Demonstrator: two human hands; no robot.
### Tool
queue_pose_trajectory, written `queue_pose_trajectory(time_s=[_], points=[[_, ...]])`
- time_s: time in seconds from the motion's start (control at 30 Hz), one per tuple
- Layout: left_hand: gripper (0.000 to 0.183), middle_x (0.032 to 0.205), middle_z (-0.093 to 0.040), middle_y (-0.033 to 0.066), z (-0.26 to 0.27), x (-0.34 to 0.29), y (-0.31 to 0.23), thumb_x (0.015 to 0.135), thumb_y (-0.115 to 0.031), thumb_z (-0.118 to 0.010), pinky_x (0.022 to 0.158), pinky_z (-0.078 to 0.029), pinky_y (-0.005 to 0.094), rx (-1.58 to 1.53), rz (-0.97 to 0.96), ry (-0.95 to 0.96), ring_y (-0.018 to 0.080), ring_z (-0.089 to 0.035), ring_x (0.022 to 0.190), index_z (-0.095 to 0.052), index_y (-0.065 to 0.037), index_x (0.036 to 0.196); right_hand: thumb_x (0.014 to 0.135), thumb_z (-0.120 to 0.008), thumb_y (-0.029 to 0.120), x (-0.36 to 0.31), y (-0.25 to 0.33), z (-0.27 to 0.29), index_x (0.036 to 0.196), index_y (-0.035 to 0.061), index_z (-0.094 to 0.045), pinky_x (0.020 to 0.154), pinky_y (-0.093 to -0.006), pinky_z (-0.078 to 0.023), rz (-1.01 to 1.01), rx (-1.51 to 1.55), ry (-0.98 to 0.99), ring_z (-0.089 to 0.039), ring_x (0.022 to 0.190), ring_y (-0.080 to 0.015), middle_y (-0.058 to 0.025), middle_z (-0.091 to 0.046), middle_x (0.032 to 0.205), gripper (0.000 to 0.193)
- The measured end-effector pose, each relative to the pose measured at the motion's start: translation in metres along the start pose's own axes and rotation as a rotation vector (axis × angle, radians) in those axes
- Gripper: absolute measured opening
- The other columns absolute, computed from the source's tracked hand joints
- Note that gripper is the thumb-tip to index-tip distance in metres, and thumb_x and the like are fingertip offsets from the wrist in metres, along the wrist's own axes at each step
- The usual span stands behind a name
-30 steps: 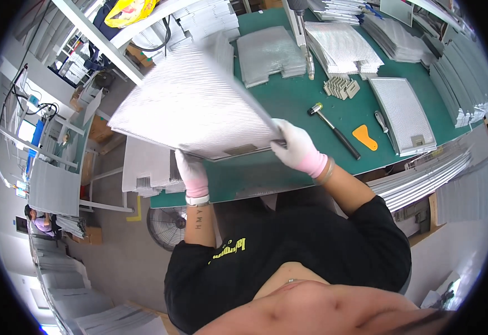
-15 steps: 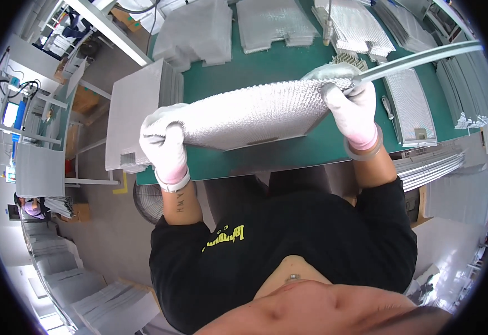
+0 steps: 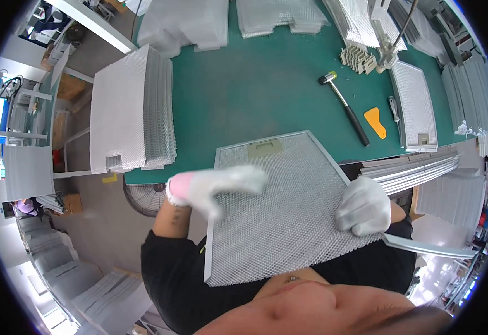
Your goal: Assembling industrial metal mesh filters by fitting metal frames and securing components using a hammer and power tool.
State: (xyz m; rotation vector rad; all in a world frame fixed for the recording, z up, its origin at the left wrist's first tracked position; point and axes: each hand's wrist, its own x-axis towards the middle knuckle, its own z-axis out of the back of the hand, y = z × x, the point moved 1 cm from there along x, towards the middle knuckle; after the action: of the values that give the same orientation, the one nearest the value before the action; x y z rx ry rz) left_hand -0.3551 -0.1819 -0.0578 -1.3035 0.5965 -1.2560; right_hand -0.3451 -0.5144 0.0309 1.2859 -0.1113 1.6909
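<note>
A metal mesh filter panel [image 3: 288,206] rests tilted between the table's front edge and my chest. Pale metal framing edges its left, far and right sides, and a beige plastic latch piece [image 3: 265,147] sits at its far edge. My left hand [image 3: 216,187], in a white glove and slightly blurred, hovers over or lightly touches the mesh on the left, fingers stretched out and thumb apart. Closed at the panel's right edge is my gloved right hand [image 3: 364,207]; its fingers curl over the frame. From the near right corner a loose-ended metal frame strip [image 3: 431,245] sticks out to the right.
On the green table [image 3: 227,89] lie a mallet [image 3: 345,106], a yellow scraper [image 3: 375,123] and a screwdriver [image 3: 393,109]. Beige latch pieces [image 3: 358,59] stand behind them. Stacked mesh sheets [image 3: 121,109] are at left, with more along the back. A framed panel [image 3: 417,106] lies right.
The panel has come down from above the table toward my chest and now shows its broad face. My left hand has let go of its edge. The frame strip has swung down at right.
</note>
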Motion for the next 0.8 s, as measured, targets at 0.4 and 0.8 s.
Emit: queue_pose_trajectory(time_s=[0.4,0.8], points=[[0.063,0.143,-0.051,0.0210,0.021,0.016,0.018,0.095,-0.042,-0.052,0.119,-0.023,0.0453,0.510,0.671,-0.092,0.0323,-0.042,0.139,-0.052,0.005,0.136,0.063,-0.064,0.003,-0.006,0.003,0.011,0.053,0.0067,-0.048,0.040,-0.0235,-0.038,-0.073,-0.091,0.085,-0.060,0.054,-0.0142,-0.0093,-0.067,0.082,0.018],[0.024,0.071,-0.059,0.0102,0.017,0.051,-0.082,0.092,-0.019,-0.067,0.053,-0.047,0.0342,0.716,-0.423,-1.258,0.0208,-0.054,0.057,-0.055,-0.001,0.080,0.098,-0.063,0.030,0.030,-0.065,0.037,0.098,0.0026,-0.056,0.057,-0.0337,-0.050,-0.345,-0.104,-0.559,-0.061,0.072,-0.0236,-0.0131,-0.062,0.082,0.028]])
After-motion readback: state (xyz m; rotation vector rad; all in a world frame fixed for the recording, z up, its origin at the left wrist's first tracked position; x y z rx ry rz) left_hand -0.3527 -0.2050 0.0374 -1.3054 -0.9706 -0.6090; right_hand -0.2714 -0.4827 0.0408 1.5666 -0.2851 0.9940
